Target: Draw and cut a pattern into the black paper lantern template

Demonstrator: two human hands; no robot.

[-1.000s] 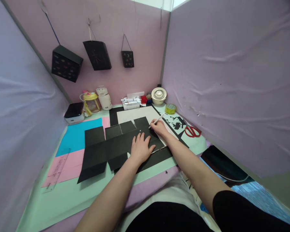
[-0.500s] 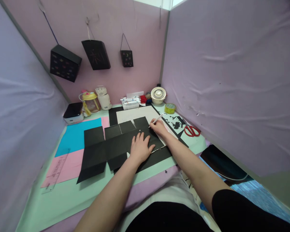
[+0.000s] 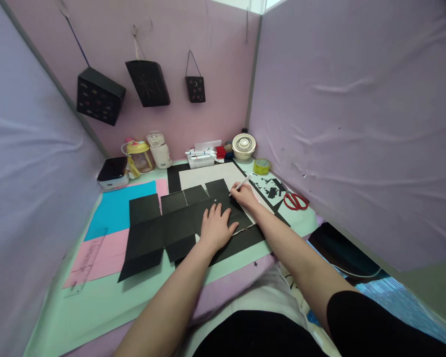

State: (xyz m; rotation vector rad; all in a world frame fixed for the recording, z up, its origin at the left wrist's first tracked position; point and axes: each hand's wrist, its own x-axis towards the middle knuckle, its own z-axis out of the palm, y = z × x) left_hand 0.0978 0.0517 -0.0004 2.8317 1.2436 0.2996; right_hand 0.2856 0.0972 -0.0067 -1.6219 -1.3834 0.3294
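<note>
Black flapped card [image 3: 182, 220] stretched from my view's centre toward eight o'clock; on it I had the left hand [image 3: 217, 228] spread wide and flat, gripping nothing. At its two o'clock, the right hand [image 3: 241, 194] was curled around a white pen [image 3: 246, 180]; scissors [image 3: 296, 201] lay further out, toward three.

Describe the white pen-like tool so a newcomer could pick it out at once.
On the mint-green tabletop, find the black cut-out sheet under the spread left hand. Right of that, the right hand grips the slim white pen-like tool, slanted, tip down at the sheet. Unlike the white pens in the box by the back wall, this one is held.
</note>
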